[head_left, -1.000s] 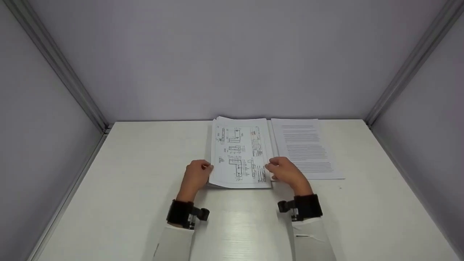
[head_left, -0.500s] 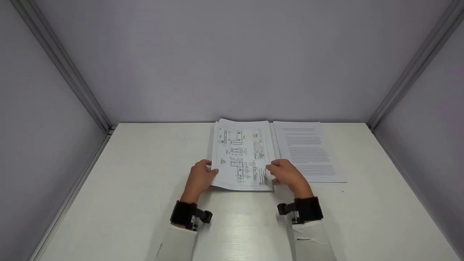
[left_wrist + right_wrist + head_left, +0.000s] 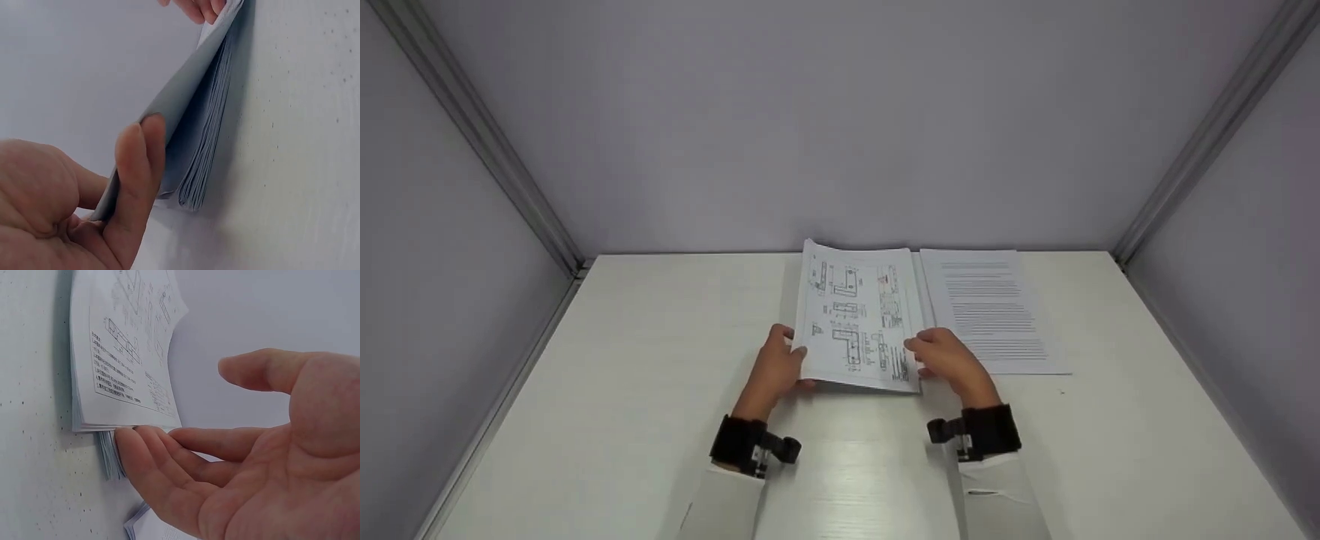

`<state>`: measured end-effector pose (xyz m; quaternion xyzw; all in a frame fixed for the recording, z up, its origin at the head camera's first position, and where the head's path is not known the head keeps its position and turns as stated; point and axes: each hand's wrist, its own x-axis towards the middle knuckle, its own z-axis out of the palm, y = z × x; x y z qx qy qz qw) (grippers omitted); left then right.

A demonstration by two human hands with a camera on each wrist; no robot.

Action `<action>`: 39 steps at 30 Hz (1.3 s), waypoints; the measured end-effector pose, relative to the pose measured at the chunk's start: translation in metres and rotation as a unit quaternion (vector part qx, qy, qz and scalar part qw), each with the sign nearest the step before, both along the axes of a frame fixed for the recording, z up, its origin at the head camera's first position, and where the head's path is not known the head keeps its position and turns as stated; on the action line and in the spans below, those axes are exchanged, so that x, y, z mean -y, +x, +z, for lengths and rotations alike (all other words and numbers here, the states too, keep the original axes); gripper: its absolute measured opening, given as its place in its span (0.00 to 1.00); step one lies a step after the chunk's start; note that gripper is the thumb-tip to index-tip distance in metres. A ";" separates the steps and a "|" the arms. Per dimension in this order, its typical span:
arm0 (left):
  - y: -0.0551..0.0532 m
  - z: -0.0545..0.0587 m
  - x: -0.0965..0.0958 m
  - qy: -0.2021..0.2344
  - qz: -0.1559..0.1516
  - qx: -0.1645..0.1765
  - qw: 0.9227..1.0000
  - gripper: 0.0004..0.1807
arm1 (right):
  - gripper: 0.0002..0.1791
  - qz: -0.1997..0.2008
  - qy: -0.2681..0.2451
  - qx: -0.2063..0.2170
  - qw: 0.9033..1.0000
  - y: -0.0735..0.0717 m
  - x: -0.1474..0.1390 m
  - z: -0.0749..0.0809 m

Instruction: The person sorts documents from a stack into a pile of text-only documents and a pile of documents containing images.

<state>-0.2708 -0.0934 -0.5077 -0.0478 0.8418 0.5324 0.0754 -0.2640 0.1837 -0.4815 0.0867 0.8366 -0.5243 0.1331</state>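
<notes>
- Grey metal corner post slants down the left of my head view, ending beside the back left corner of the white rectangular bench.
- Next comes an off-white left sleeve, then a black left wrist strap with a stubby black fitting on its inner side.
- The left hand is pinching the left edge of the white paper drawing sheets, thumb above and fingers beneath; I cannot tell how many sheets it has.
- Those sheets are at the middle of the bench's far half, printed with black line drawings of angular parts turned sideways. Their far left corner curls up, and my left wrist view shows the gripped edge raised clear of a thick lower paper stack.
- At their right edge is the right hand, pinching nothing: its thumb stands apart, while its fingers lie close together with the tips touching the paper.
- Behind it I see a black right wrist strap and an off-white right sleeve.
- White paper text sheets lie flat near the bench's back edge, just beside the drawings, lined with dark print.
- Farthest right, a second grey metal post meets the back right corner.
</notes>
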 end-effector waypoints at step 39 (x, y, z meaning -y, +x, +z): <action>-0.001 0.028 0.055 0.064 0.051 -0.005 0.997 0.24 | 0.26 0.005 -0.089 -0.143 0.986 0.008 0.049 0.007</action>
